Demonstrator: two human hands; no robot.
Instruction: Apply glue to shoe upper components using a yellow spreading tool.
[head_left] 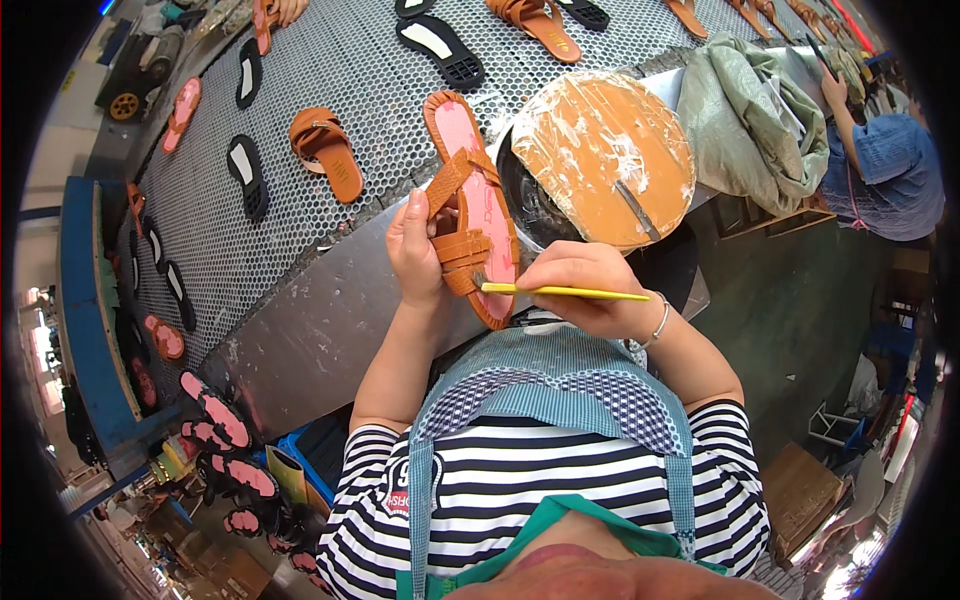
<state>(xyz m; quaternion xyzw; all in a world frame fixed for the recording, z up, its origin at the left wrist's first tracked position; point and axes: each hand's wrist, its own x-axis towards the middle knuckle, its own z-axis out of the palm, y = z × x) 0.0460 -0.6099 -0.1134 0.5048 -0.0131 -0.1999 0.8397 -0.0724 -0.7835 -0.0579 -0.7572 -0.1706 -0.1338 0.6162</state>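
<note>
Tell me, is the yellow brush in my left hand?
No, the yellow brush is in the right hand, while the left hand holds the brown sandal.

Strappy slide sandal: orange-brown straps, and a pink sole face with an edge of the same brown
Paintbrush: bright yellow handle — the bristles are dark grey
Round board: light orange-brown, covered partly by irregular white smears
Perforated work surface: grey, with small round dots repeated in rows
Loose shoe soles: black, with a white patch inside
Draped cloth: pale grey-green
Bib apron: blue-green fine check — its curved panels are dark blue and white, in a small repeated pattern
Short-sleeved shirt: black and white stripes
Co-worker's top: blue
</note>
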